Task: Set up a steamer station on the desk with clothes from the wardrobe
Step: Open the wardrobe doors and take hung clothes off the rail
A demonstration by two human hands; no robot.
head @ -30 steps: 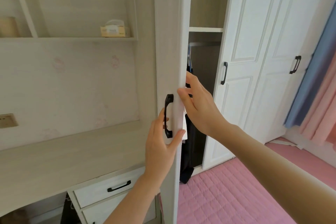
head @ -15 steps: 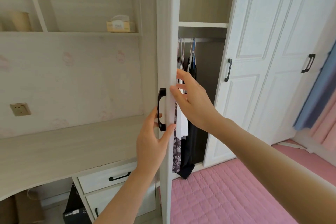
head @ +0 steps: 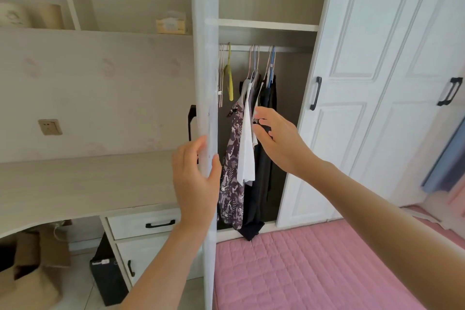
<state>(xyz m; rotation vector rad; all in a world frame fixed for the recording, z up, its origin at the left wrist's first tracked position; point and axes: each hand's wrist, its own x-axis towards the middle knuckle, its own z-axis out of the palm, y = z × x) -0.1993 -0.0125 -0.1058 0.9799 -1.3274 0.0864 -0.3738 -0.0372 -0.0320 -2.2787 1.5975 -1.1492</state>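
While the white wardrobe (head: 364, 83) fills the right half of the view, its leftmost compartment stands open, with the wardrobe door (head: 205, 58) swung out towards the camera and seen almost edge-on. Below it a pink quilted cover (head: 302, 272) spreads across the lower right. The pale wooden surface (head: 75, 184) runs along the left wall beside the wardrobe, with two white drawers (head: 141, 225) under its near end. The clothes (head: 254, 133) hang inside the open compartment from a rail (head: 289, 48), well apart from the surface: a purple patterned garment (head: 232, 171) on the left, a white top (head: 246, 158) in front of it, and black garments (head: 263, 184) reaching down to the wardrobe floor. The left hand (head: 195, 184) holds the door's free edge loosely, thumb on the inner face and fingers on the outer face, just below the black handle. The right hand (head: 279, 143) reaches into the compartment with fingers spread and lightly bent, its fingertips (head: 259, 111) at the white top and the black garments; whether they touch the cloth cannot be told, and nothing is gripped. An empty yellow-green hanger (head: 229, 78) hangs near the rail's left end. On the shelf above the surface sits a tissue box (head: 171, 25), and a wall socket (head: 49, 127) is set lower on the left.
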